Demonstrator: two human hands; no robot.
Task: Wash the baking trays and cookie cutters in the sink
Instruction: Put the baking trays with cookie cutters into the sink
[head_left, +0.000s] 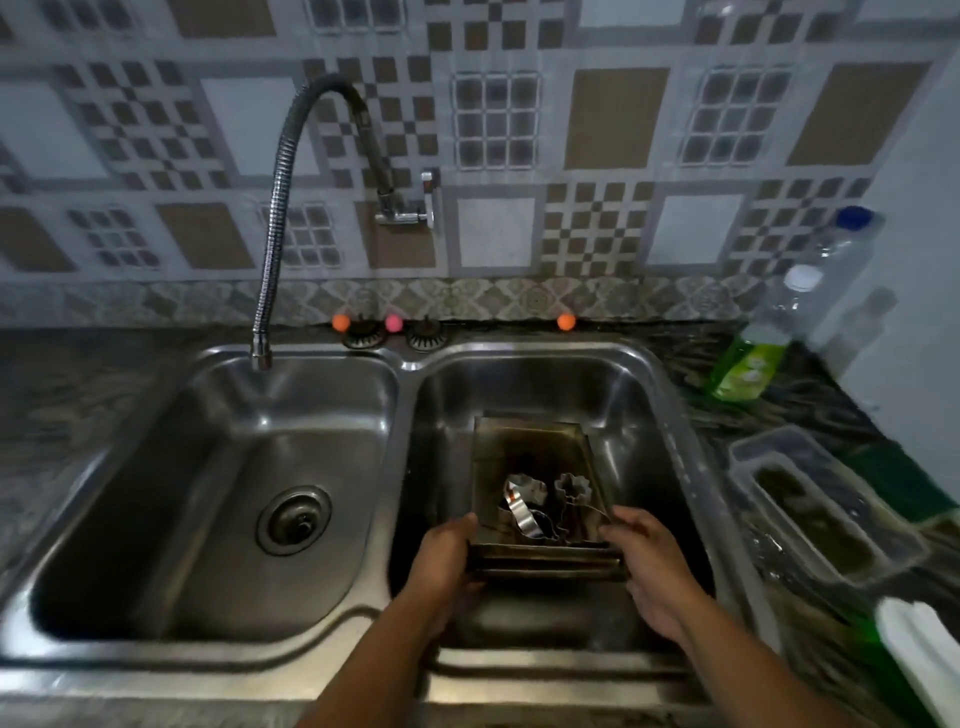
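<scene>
Both near corners of the stacked baking trays (535, 457) are gripped, left hand (447, 545) and right hand (649, 561), in the right sink (670, 410) basin. Cookie cutters (545, 506) lie loose inside; the stack should be kept level while lowered.

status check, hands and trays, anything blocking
Left hand and right hand gripping stacked baking trays over right basin. Cookie cutters inside. Faucet over left basin, nothing blocking.

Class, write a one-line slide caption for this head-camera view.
Both hands, left and right, hold stacked baking trays carrying cookie cutters in the right sink basin.
</scene>
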